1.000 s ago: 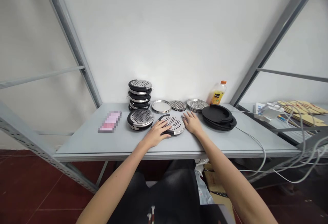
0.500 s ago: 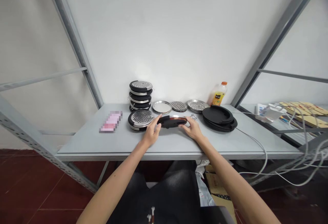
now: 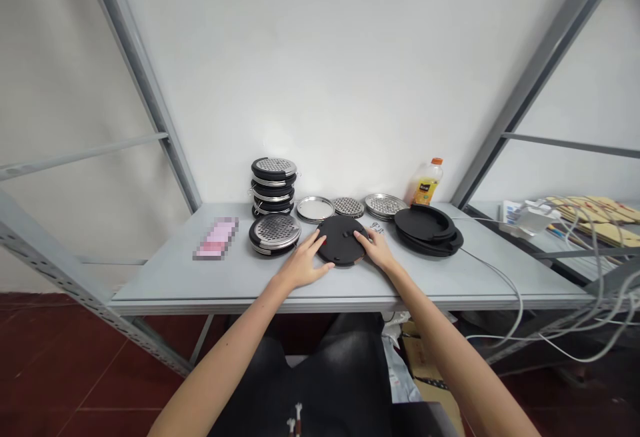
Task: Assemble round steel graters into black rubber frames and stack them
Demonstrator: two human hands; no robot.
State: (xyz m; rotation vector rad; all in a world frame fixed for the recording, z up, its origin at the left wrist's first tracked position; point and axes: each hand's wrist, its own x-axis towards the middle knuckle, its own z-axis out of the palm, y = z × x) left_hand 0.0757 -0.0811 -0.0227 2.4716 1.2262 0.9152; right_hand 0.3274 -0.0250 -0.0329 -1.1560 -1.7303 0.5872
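In front of me a black round plate (image 3: 343, 242) shows its broad face, with small raised details on it. My left hand (image 3: 302, 264) grips its left side, thumb along the near edge and fingers spread over the far-left rim. On the right rim rests my right hand (image 3: 376, 248), its thumb on top and the other fingers partly hidden. Left of the plate lies a round grater (image 3: 275, 230) with a perforated metal face and black rim parts. Behind it are a shallow metal dish (image 3: 315, 208) and perforated metal discs (image 3: 349, 207).
A stack of round graters (image 3: 274, 187) rises at the back left. Black round trays (image 3: 429, 230) lie to the right, near a juice bottle (image 3: 428, 182). Small wire pieces (image 3: 376, 227) sit behind my right hand. White cables (image 3: 500, 274) run off the table's right side.
The black plate has tilted from edge-on to showing its broad face and has come down toward the tabletop. Both hands have turned with it and stay on its sides.
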